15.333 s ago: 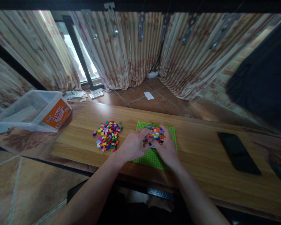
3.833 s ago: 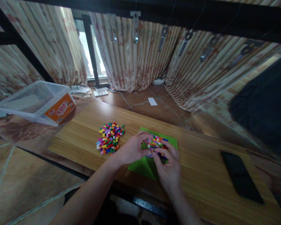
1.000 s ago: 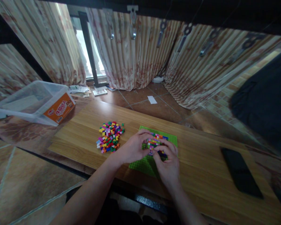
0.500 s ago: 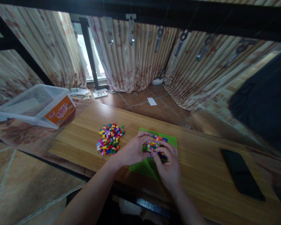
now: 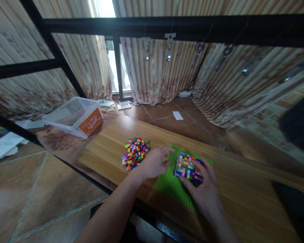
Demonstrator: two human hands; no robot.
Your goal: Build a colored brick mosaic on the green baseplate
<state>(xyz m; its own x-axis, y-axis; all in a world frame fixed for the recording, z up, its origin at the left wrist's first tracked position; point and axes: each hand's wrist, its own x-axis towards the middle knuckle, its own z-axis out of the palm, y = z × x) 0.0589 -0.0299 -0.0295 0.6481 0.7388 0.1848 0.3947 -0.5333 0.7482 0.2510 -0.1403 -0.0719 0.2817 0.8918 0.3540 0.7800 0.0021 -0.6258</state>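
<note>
A block of multicoloured toy bricks [image 5: 188, 167] sits on a green studded baseplate [image 5: 167, 182]. My right hand [image 5: 207, 184] grips this block, thumb at its near edge and fingers over the far right side, hiding part of it. Just left of the block, my left hand [image 5: 157, 163] hovers at the baseplate's left edge. Its fingers are bent but apart, and I see nothing in them. Beyond that hand lies a loose pile of small colourful bricks [image 5: 135, 152].
The wooden board [image 5: 111, 138] carries all of this. A clear plastic bin [image 5: 66, 125] with an orange label stands at the far left. A black phone-like slab [image 5: 291, 202] lies at the right. A dark metal bar [image 5: 152, 27] crosses above, with metal clips hanging.
My left hand has come away from the brick block toward the left, uncovering much of its top. My right hand remains at the block. The camera view has swung left.
</note>
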